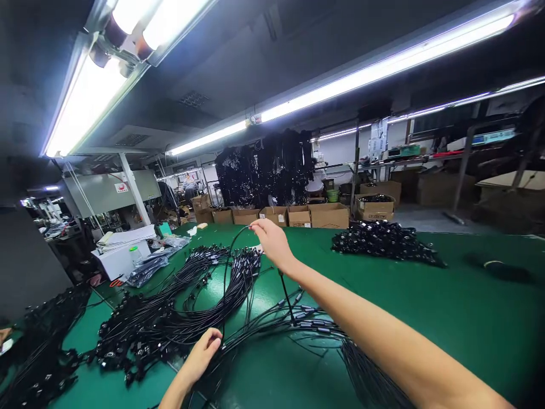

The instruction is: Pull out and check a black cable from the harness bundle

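The right hand (pixel 272 241) is stretched out above the green counter (pixel 468 295), fingers pinched shut on the far end of 1 thin black cable (pixel 224 284) and lifting it clear of the heap. The left hand (pixel 203 353), closer to the body, is curled loosely around the same cable's lower run, at the near edge of the big cable bundle (pixel 179 307).

Largest first, all placed from that bundle: the counter lies under it; a pile of black parts (pixel 383 241) sits well to its right; a second sheaf of cables (pixel 315 326) lies just beside it under the right forearm; cardboard boxes (pixel 298 216) line the counter's far edge behind it.

The step in hand looks like drawing 1 cable out of the tangle. The next move likely calls for a steady pull with the left hand guiding, so neighbours do not snag.
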Available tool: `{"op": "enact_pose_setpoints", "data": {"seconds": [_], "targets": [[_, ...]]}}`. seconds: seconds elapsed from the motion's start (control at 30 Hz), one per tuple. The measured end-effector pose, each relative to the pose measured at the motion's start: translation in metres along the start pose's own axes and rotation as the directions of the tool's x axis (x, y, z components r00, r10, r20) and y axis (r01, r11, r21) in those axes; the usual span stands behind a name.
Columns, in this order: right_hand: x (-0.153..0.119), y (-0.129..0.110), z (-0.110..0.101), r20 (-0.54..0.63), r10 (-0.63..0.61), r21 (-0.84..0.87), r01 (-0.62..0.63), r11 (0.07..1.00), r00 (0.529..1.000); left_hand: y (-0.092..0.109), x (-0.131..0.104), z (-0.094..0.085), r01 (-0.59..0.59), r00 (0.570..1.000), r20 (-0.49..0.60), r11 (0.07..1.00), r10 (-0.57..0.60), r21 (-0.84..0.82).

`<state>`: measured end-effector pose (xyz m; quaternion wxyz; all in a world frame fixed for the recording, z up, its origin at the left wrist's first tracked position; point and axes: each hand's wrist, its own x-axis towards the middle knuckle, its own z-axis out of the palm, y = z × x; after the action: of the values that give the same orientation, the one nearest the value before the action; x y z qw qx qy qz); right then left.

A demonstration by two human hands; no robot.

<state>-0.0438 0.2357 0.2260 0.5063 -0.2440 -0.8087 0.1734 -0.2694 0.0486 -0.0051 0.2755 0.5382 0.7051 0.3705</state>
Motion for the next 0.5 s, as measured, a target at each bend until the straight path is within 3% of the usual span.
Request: {"op": "enact_pose_setpoints", "data": {"seconds": [0.13, 0.27, 0.33, 0.4, 0.5], "targets": [[0.004, -0.025, -0.028, -0.046, -0.022, 0.161, 0.029, 0.986, 0.999, 0.022, 0.005, 0.012, -0.033, 0.999, -0.035, 0.997, 0.031, -0.064], [-0.007, -0.036, -0.063, -0.1, 0.001, 0.211, 0.02, 0.977, 0.995, 0.049, 0.019, 0.023, -0.034, 0.955, -0.296, 0.998, 0.017, -0.053], [-0.012, -0.039, -0.083, -0.101, 0.009, 0.217, 0.013, 0.976, 0.995, 0.066, 0.023, 0.033, -0.085, 0.931, -0.363, 0.992, 0.045, -0.095], [-0.015, -0.037, -0.104, -0.094, 0.019, 0.258, 0.005, 0.966, 0.995, 0.085, 0.021, 0.054, -0.151, 0.957, -0.273, 0.97, 0.096, -0.19], [-0.017, -0.021, -0.143, -0.121, 0.111, 0.284, -0.073, 0.956, 0.986, 0.111, 0.002, 0.097, -0.127, 0.987, 0.036, 0.907, 0.154, -0.402]]}}
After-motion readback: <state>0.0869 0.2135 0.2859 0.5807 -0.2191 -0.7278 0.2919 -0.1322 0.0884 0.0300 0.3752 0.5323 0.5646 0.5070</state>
